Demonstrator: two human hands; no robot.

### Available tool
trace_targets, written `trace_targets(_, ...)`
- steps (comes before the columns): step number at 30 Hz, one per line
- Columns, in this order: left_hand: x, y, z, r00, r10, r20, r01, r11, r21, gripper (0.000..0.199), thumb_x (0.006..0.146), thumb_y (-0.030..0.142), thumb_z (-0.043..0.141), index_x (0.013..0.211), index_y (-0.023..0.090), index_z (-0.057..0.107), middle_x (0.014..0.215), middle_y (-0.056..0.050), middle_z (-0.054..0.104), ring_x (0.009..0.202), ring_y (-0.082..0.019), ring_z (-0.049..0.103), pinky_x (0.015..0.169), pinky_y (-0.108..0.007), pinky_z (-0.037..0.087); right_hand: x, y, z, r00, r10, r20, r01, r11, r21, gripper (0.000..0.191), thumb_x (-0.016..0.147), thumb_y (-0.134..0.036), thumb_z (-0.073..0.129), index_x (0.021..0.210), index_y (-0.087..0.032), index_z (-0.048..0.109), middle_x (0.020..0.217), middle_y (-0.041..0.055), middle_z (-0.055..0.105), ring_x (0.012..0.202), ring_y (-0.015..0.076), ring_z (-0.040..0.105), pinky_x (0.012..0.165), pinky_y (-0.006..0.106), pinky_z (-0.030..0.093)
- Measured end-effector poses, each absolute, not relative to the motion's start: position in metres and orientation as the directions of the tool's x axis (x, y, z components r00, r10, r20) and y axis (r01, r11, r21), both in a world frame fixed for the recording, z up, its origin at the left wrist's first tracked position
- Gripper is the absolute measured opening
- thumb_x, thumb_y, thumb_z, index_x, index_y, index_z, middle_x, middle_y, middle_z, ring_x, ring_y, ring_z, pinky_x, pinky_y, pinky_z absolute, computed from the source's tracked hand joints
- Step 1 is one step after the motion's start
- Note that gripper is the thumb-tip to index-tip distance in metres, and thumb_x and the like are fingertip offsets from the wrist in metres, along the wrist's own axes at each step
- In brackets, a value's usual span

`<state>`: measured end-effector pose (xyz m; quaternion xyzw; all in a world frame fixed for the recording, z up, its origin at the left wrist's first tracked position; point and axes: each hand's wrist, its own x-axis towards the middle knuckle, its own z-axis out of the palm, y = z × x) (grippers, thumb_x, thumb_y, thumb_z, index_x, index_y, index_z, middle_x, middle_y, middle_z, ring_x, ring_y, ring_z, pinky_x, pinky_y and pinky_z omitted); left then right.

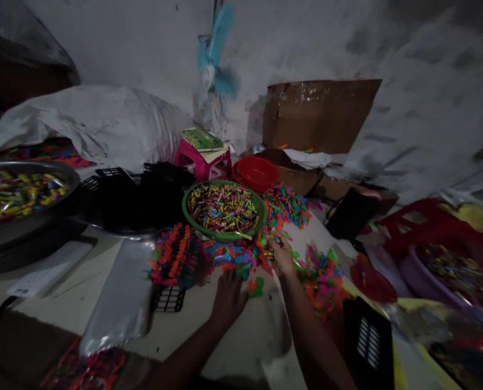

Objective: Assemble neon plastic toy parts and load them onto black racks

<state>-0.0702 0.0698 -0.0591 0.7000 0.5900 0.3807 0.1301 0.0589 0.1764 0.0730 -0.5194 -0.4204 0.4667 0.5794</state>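
My left hand (229, 298) lies low over the white table, palm down, its fingers stretched toward loose green and blue plastic pieces (243, 271). The fingertips are dim and blurred among them. Just right of it, my right hand (281, 255) is closed in a pinch on a small colourful tube-shaped piece (277, 239). In front of both hands stands a green basin (261, 208) full of small, mostly yellow wrapped tubes (223, 208). Left of the hands, orange, red and blue plastic pieces (176, 254) sit in rows on a black rack (168, 299).
Black trays (135, 200) and a metal basin (68, 179) of tubes are at left, near clear plastic bags (117, 292). Behind stand a pink stool (200, 162), a red basin (257, 172) and a fan (214, 65). A purple basin (420, 276) and black rack (369, 346) are right.
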Motion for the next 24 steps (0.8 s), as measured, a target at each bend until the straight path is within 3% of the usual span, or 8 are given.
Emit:
trace_targets(2, -0.073, 0.065, -0.06, -0.032, 0.901, 0.432, 0.672, -0.301, 0.676, 0.038, 0.078, 0.023, 0.049, 0.116, 0.018, 0.051, 0.131, -0.013, 0.045, 0.129, -0.028, 0.028, 0.101, -0.051, 0.029, 0.067, 0.144, 0.046, 0.245, 0.967, -0.07, -0.165, -0.03, -0.986, 0.047, 0.052, -0.045, 0.071, 0.089, -0.022, 0.052, 0.056, -0.0069, 0.054, 0.045, 0.0105, 0.051, 0.034, 0.018, 0.034)
trace_targets(5, -0.078, 0.06, -0.055, -0.128, 0.876, 0.465, 0.597, -0.307, 0.741, 0.036, 0.078, 0.022, 0.049, 0.113, 0.018, 0.052, 0.122, -0.012, 0.052, 0.121, -0.025, 0.041, 0.1, -0.046, 0.034, 0.08, 0.099, -0.001, 0.272, 0.953, -0.134, -0.119, -0.105, -0.987, 0.044, 0.055, -0.047, 0.069, 0.087, -0.021, 0.052, 0.052, -0.0074, 0.051, 0.042, 0.01, 0.048, 0.035, 0.019, 0.035)
trace_targets(9, -0.091, 0.074, -0.035, -0.252, 0.904, 0.346, 0.553, -0.159, 0.818, 0.034, 0.079, 0.017, 0.043, 0.111, 0.019, 0.052, 0.109, -0.011, 0.057, 0.105, -0.021, 0.052, 0.092, -0.038, 0.042, 0.089, 0.061, -0.044, 0.27, 0.963, -0.012, 0.085, -0.036, -0.996, 0.037, 0.063, -0.047, 0.064, 0.085, -0.019, 0.056, 0.059, -0.0036, 0.055, 0.05, 0.0118, 0.053, 0.044, 0.024, 0.044)
trace_targets(11, -0.099, 0.087, -0.024, -0.27, 0.912, 0.308, 0.588, -0.097, 0.803, 0.036, 0.076, 0.011, 0.043, 0.11, 0.017, 0.053, 0.106, -0.011, 0.056, 0.101, -0.022, 0.053, 0.09, -0.038, 0.043, 0.089, 0.056, -0.051, 0.281, 0.949, 0.143, 0.213, 0.084, -0.974, 0.031, 0.066, -0.044, 0.063, 0.082, -0.019, 0.058, 0.073, 0.0009, 0.059, 0.066, 0.0149, 0.058, 0.058, 0.029, 0.049)
trace_targets(15, -0.108, 0.096, -0.014, -0.189, 0.96, 0.209, 0.718, -0.01, 0.696, 0.032, 0.067, 0.013, 0.055, 0.099, 0.015, 0.06, 0.1, -0.011, 0.055, 0.102, -0.027, 0.049, 0.091, -0.042, 0.039, 0.085, 0.056, -0.052, 0.193, 0.908, 0.371, 0.416, 0.267, -0.869, 0.022, 0.07, -0.04, 0.06, 0.08, -0.02, 0.062, 0.09, 0.0052, 0.06, 0.088, 0.0183, 0.057, 0.08, 0.033, 0.047)
trace_targets(19, -0.111, 0.085, -0.015, -0.158, 0.973, 0.168, 0.72, -0.003, 0.694, 0.027, 0.068, 0.014, 0.056, 0.095, 0.019, 0.061, 0.099, -0.009, 0.055, 0.101, -0.026, 0.049, 0.091, -0.04, 0.037, 0.082, 0.055, -0.049, 0.174, 0.903, 0.393, 0.444, 0.284, -0.849, 0.022, 0.073, -0.04, 0.058, 0.083, -0.021, 0.062, 0.089, 0.0054, 0.06, 0.086, 0.0179, 0.057, 0.079, 0.032, 0.047)
trace_targets(24, -0.125, 0.087, -0.009, -0.226, 0.965, 0.131, 0.656, 0.052, 0.753, 0.011, 0.061, 0.015, 0.066, 0.07, 0.017, 0.059, 0.086, -0.009, 0.057, 0.097, -0.027, 0.049, 0.087, -0.04, 0.037, 0.082, 0.053, -0.043, 0.175, 0.923, 0.342, 0.425, 0.243, -0.872, 0.022, 0.073, -0.04, 0.056, 0.084, -0.021, 0.062, 0.09, 0.0057, 0.06, 0.09, 0.0185, 0.056, 0.083, 0.032, 0.045)
